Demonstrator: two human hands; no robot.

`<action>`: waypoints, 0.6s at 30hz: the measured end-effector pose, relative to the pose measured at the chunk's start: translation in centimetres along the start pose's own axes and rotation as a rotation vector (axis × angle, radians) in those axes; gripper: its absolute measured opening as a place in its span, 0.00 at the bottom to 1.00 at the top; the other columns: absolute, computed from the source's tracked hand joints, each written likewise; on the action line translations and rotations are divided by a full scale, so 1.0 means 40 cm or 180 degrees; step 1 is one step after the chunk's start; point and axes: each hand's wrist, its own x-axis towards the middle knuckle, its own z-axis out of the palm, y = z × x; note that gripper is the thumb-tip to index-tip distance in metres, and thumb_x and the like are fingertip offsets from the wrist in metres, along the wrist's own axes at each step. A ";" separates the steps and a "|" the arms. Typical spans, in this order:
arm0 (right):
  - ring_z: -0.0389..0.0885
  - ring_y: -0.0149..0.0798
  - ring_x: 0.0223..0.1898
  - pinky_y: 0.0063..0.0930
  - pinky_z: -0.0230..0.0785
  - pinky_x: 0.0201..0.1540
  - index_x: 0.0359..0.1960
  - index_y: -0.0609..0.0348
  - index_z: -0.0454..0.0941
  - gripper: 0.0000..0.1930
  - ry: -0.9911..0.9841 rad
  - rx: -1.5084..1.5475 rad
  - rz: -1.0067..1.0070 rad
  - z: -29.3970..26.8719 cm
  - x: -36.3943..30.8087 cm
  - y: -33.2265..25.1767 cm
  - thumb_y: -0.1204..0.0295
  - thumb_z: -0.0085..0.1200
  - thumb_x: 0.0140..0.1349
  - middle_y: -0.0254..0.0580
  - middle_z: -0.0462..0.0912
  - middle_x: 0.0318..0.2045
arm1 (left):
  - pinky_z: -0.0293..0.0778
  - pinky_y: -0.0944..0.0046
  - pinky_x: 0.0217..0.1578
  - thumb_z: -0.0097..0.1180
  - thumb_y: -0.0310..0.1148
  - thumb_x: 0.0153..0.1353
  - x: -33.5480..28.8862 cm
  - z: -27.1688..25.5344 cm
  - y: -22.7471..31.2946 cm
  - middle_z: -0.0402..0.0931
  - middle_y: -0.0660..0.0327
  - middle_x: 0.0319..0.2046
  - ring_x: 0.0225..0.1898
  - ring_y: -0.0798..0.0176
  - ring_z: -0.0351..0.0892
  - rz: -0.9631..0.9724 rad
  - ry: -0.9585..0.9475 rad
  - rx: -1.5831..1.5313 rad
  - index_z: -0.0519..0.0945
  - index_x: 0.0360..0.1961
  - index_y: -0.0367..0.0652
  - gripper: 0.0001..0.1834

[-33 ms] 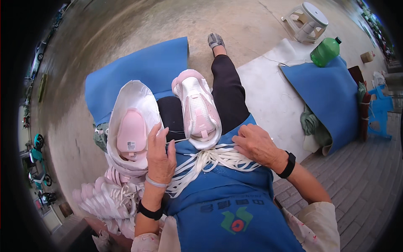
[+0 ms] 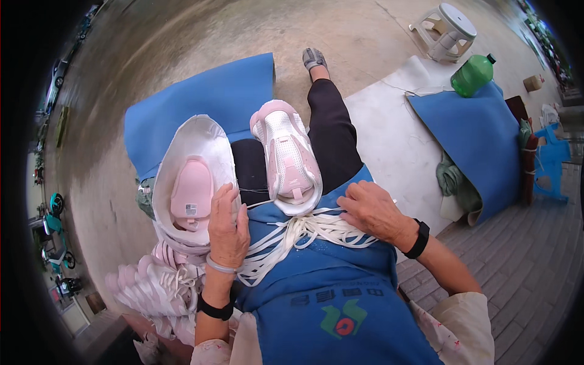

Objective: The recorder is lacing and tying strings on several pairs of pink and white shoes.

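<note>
A pink and white shoe upper lies across my lap, its pink tongue showing. A bundle of white shoelaces is spread over the blue apron just below it. My left hand is open beside the right rim of a white-lined holder, fingers stretched and thumb apart. Inside that holder lies a pink padded shoe tongue. A thin pale strand runs between my left hand and the upper. My right hand is curled closed over the right end of the laces; its fingertips hide what they grip.
More pink and white uppers are piled at lower left. Blue sheets lie ahead and at right, with a green bottle on the right one. A white stool stands far right, a blue stool below it.
My left hand has shifted slightly left and down, and the white-lined holder has tilted a little. My right hand and the upper have hardly moved.
</note>
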 end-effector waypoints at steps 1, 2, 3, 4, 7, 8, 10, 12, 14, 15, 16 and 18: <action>0.70 0.41 0.32 0.35 0.64 0.36 0.27 0.57 0.73 0.04 -0.0058 -0.0121 -0.0074 0.003 0.001 -0.004 0.73 0.56 0.52 0.40 0.68 0.27 | 0.68 0.54 0.56 0.53 0.17 0.55 -0.006 -0.009 -0.007 0.72 0.44 0.51 0.54 0.43 0.73 -0.0070 0.0044 0.0003 0.74 0.48 0.35 0.17; 0.70 0.40 0.32 0.34 0.63 0.36 0.27 0.56 0.72 0.04 -0.0119 -0.0239 -0.0174 0.003 0.004 -0.004 0.74 0.55 0.51 0.39 0.68 0.27 | 0.68 0.54 0.56 0.53 0.17 0.55 -0.011 -0.012 -0.024 0.72 0.44 0.51 0.54 0.43 0.73 -0.0102 0.0069 0.0029 0.74 0.48 0.35 0.17; 0.70 0.40 0.32 0.34 0.63 0.36 0.27 0.56 0.72 0.04 -0.0114 -0.0225 -0.0212 0.006 0.005 -0.004 0.74 0.55 0.51 0.39 0.68 0.27 | 0.69 0.53 0.55 0.54 0.17 0.55 -0.011 -0.009 -0.052 0.74 0.45 0.48 0.53 0.43 0.74 0.0176 0.0204 0.0174 0.75 0.47 0.35 0.16; 0.69 0.40 0.32 0.34 0.63 0.36 0.26 0.56 0.72 0.03 -0.0177 -0.0364 -0.0215 0.008 0.004 -0.003 0.74 0.54 0.52 0.39 0.68 0.27 | 0.70 0.52 0.54 0.55 0.18 0.55 -0.006 -0.007 -0.069 0.76 0.46 0.45 0.52 0.42 0.75 0.0460 0.0334 0.0322 0.75 0.46 0.35 0.16; 0.68 0.40 0.31 0.33 0.62 0.36 0.27 0.56 0.73 0.01 -0.0246 -0.0488 -0.0277 0.018 0.005 -0.004 0.74 0.52 0.53 0.38 0.67 0.27 | 0.73 0.53 0.50 0.55 0.18 0.55 0.029 -0.008 -0.080 0.77 0.48 0.42 0.47 0.44 0.77 0.0366 0.0088 0.0193 0.76 0.44 0.36 0.14; 0.67 0.39 0.31 0.32 0.61 0.35 0.28 0.56 0.74 0.01 -0.0263 -0.0503 -0.0309 0.019 0.005 -0.003 0.74 0.51 0.54 0.38 0.66 0.26 | 0.75 0.56 0.46 0.56 0.19 0.56 0.046 -0.003 -0.067 0.78 0.49 0.39 0.42 0.47 0.79 0.0346 0.0219 -0.0050 0.77 0.41 0.36 0.10; 0.68 0.40 0.32 0.33 0.62 0.36 0.28 0.56 0.74 0.01 -0.0246 -0.0462 -0.0249 0.013 0.002 -0.004 0.75 0.52 0.54 0.38 0.68 0.27 | 0.75 0.57 0.44 0.56 0.20 0.57 0.039 -0.001 -0.032 0.79 0.50 0.38 0.40 0.49 0.80 0.0061 0.0162 -0.0365 0.78 0.40 0.36 0.09; 0.70 0.40 0.32 0.33 0.63 0.36 0.29 0.56 0.74 0.01 -0.0256 -0.0443 -0.0190 -0.006 0.001 -0.005 0.75 0.53 0.54 0.38 0.70 0.27 | 0.74 0.64 0.45 0.55 0.24 0.61 0.023 0.001 0.011 0.81 0.53 0.37 0.41 0.58 0.81 -0.0413 -0.0084 -0.0825 0.80 0.38 0.35 0.06; 0.74 0.38 0.30 0.31 0.66 0.34 0.32 0.59 0.76 0.02 0.0126 0.0552 0.0094 -0.040 0.014 -0.010 0.78 0.53 0.57 0.38 0.74 0.27 | 0.73 0.64 0.47 0.52 0.25 0.63 0.019 0.011 0.066 0.81 0.53 0.38 0.42 0.59 0.81 -0.0420 -0.0567 -0.1380 0.78 0.44 0.36 0.09; 0.74 0.38 0.30 0.31 0.66 0.34 0.32 0.59 0.76 0.02 0.0114 0.0535 0.0080 -0.066 0.032 -0.029 0.78 0.53 0.57 0.38 0.74 0.27 | 0.73 0.65 0.47 0.51 0.25 0.64 0.023 0.017 0.107 0.81 0.53 0.39 0.43 0.59 0.81 -0.0475 -0.0810 -0.1722 0.78 0.46 0.36 0.10; 0.75 0.43 0.28 0.34 0.67 0.32 0.33 0.60 0.75 0.02 0.0044 0.1225 0.0486 -0.102 0.054 -0.056 0.78 0.52 0.59 0.42 0.76 0.27 | 0.73 0.64 0.44 0.52 0.27 0.64 0.023 0.061 0.135 0.80 0.52 0.37 0.39 0.55 0.81 -0.0185 -0.0555 -0.1845 0.77 0.47 0.37 0.11; 0.78 0.47 0.25 0.33 0.69 0.29 0.34 0.64 0.75 0.03 0.0311 0.1632 0.0477 -0.144 0.090 -0.091 0.77 0.52 0.60 0.47 0.77 0.25 | 0.74 0.64 0.41 0.52 0.29 0.63 0.045 0.098 0.168 0.80 0.51 0.35 0.35 0.50 0.80 0.0111 -0.0298 -0.1956 0.77 0.48 0.38 0.12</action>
